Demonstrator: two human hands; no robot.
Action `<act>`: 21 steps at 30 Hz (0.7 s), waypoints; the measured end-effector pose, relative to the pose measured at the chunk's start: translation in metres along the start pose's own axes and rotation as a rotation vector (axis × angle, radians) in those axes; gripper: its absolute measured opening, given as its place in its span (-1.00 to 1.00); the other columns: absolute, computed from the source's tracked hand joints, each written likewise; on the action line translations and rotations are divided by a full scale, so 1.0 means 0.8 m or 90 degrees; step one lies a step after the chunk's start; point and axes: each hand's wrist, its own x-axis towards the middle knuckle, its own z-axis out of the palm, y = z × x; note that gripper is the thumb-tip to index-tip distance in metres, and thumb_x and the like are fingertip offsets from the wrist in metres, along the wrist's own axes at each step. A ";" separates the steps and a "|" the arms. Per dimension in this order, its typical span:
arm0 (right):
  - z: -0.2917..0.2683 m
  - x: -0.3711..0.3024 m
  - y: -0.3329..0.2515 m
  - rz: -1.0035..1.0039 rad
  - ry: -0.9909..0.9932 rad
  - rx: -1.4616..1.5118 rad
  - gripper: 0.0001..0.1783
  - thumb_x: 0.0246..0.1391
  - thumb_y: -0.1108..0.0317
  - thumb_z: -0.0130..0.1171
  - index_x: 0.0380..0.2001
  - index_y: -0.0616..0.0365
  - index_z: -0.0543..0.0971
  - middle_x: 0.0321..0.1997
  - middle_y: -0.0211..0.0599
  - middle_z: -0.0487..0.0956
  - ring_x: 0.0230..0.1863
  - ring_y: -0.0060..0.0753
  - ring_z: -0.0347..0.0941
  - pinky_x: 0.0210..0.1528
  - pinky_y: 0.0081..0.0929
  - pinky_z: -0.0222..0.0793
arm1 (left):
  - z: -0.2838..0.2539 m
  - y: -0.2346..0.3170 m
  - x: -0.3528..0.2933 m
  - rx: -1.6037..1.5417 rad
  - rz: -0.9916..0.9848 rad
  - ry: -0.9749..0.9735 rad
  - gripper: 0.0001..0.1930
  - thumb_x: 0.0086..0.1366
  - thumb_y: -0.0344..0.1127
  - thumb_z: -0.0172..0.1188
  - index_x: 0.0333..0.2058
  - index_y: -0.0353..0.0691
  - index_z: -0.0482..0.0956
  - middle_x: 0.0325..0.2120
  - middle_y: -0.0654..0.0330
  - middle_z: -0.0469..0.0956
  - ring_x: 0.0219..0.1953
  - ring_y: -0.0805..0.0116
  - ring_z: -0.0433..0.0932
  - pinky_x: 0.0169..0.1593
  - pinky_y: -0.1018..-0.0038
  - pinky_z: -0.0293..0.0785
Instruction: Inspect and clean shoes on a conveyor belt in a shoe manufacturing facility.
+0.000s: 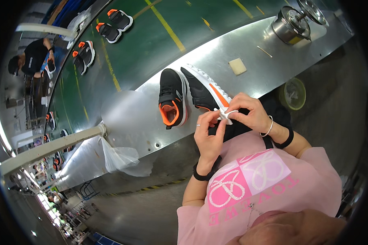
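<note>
Between the fingertips of both my hands is a small crumpled white scrap (224, 116), cloth or paper, I cannot tell which. My left hand (209, 134) pinches it from one side, and my right hand (252, 113) grips the other side. Just beyond my fingers, a black sneaker (201, 90) lies tipped on its side, its white sole with an orange patch turned to the right. The fingers and scrap hide its heel end. Its mate, a black sneaker (167, 92) with orange lining, stands upright to the left on the metal bench.
The metal bench (249, 51) runs beside a green conveyor belt (139, 49) carrying more sneakers (120, 20). A pale sponge block (237, 66), thin stick (264, 52) and steel pot (290, 26) sit rightward. A bin (294, 94) stands below; a plastic bag (118, 157) hangs left. A co-worker (34, 59) handles a shoe across the belt.
</note>
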 end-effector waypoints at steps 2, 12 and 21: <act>0.000 -0.001 0.001 0.001 -0.008 0.022 -0.88 0.05 0.45 0.34 -0.31 0.19 0.68 -0.31 -0.36 0.61 -0.25 -0.51 0.50 -0.22 -0.60 0.41 | 0.000 -0.002 -0.001 -0.003 0.001 -0.040 -0.82 0.24 -0.51 0.30 -0.17 -0.32 0.61 -0.28 0.23 0.55 -0.33 0.53 0.49 -0.24 0.60 0.43; 0.007 -0.002 0.009 0.168 -0.014 0.180 -0.87 0.10 0.44 0.32 -0.26 0.22 0.67 -0.23 -0.33 0.62 -0.21 -0.52 0.54 -0.13 -0.57 0.46 | 0.007 -0.011 -0.008 -0.197 -0.144 -0.047 -0.86 0.30 -0.48 0.23 -0.18 -0.33 0.64 -0.38 0.25 0.58 -0.39 0.56 0.54 -0.27 0.61 0.45; 0.023 0.003 -0.001 0.017 0.003 -0.082 -0.78 0.18 0.43 0.20 -0.12 0.20 0.67 -0.14 -0.18 0.66 -0.15 -0.26 0.57 -0.09 -0.45 0.47 | 0.005 -0.016 -0.003 -0.282 -0.203 -0.058 -0.83 0.32 -0.47 0.24 -0.15 -0.38 0.62 -0.31 0.27 0.61 -0.29 0.57 0.56 -0.17 0.63 0.49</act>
